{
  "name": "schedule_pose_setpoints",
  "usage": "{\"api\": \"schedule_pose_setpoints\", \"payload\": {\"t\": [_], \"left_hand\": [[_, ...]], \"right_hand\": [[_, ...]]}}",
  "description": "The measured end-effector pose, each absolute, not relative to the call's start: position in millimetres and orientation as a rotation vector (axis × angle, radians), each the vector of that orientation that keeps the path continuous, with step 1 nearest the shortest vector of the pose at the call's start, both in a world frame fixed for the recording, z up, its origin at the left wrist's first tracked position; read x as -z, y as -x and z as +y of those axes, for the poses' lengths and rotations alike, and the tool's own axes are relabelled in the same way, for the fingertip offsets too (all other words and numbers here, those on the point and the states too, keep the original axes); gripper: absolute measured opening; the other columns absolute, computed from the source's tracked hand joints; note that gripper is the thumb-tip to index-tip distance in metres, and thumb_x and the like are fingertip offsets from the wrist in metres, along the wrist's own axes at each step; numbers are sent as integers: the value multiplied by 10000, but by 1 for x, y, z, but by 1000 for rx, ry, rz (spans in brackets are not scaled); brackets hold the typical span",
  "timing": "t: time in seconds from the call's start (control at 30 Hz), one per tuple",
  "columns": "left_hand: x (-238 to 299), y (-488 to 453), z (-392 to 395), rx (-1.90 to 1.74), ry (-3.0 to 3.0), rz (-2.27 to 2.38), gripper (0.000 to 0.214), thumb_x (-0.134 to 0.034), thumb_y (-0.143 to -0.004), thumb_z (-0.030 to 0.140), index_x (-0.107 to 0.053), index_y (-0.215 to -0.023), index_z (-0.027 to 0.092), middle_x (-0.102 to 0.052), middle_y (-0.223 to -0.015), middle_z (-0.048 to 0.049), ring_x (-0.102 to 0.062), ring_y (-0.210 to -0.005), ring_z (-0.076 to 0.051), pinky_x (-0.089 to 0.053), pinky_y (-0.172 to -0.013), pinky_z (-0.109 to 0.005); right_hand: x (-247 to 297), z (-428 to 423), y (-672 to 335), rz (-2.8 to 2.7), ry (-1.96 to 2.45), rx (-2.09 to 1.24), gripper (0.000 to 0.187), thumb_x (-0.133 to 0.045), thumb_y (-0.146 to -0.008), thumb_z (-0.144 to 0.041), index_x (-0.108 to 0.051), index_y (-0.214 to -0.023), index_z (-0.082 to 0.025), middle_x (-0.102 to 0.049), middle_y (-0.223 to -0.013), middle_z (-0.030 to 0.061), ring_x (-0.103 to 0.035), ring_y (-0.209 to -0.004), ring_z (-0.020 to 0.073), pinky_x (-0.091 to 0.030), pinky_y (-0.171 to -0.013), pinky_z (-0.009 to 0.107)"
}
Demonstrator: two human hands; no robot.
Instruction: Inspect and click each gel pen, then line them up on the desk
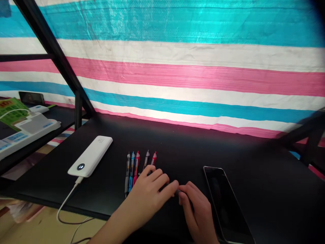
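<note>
Several retractable pens (134, 167) with black, blue and red grips lie side by side on the black table (177, 145). My left hand (149, 195) rests over the lower ends of the right-hand pens, fingers bent and pointing right. My right hand (196, 210) lies just to its right, fingertips pinched on a small grey object (177, 191) that I cannot make out. The fingertips of both hands meet at that object.
A white power bank (91, 156) with a cable running off the table's front edge lies to the left. A dark phone (225, 203) lies face up right of my right hand. A striped tarp (177, 67) hangs behind. A side shelf at left holds white devices (25, 130).
</note>
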State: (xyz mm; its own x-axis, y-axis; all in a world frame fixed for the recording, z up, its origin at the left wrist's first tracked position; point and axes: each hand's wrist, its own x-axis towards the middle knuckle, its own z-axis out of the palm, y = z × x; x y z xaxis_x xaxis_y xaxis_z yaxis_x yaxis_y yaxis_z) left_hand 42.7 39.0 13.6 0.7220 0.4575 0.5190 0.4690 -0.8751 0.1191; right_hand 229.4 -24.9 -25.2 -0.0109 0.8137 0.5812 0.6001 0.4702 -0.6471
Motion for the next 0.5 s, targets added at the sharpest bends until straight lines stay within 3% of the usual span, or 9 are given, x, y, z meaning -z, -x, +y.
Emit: {"api": "schedule_pose_setpoints", "payload": {"t": [0.1,0.2,0.37,0.5], "left_hand": [[-4,-38,41,802,2897,-816,215,-455,-1077,185,-668,-1052,194,-674,-754,-16,-627,-670,-208,-419,-655,-347],[0,-34,39,722,2984,-878,246,-437,-1062,162,-654,-948,183,-650,-723,-11,-615,-567,-193,-350,-532,-333],[-4,-34,34,612,3161,-989,209,-464,-985,89,-633,-904,182,-681,-742,-13,-664,-571,-196,-356,-508,-325],[-5,-32,36,658,3213,-1024,181,-483,-1029,160,-631,-931,195,-706,-774,-13,-691,-607,-216,-411,-540,-332]], "right_hand": [[26,-23,-229,-1726,1214,-196,136,-554,-1041,-164,-674,-1021,-225,-715,-765,-6,-687,-686,159,-540,-594,232],[25,-22,-229,-1739,1202,-168,129,-566,-1044,-172,-680,-1002,-214,-731,-783,12,-684,-682,172,-554,-580,249],[27,-22,-228,-1750,1134,-136,127,-584,-1024,-114,-672,-1040,-204,-748,-818,28,-650,-672,170,-567,-596,268],[30,-24,-231,-1735,1097,-98,221,-617,-976,-42,-682,-1117,-199,-767,-878,37,-661,-734,174,-580,-658,272]]}}
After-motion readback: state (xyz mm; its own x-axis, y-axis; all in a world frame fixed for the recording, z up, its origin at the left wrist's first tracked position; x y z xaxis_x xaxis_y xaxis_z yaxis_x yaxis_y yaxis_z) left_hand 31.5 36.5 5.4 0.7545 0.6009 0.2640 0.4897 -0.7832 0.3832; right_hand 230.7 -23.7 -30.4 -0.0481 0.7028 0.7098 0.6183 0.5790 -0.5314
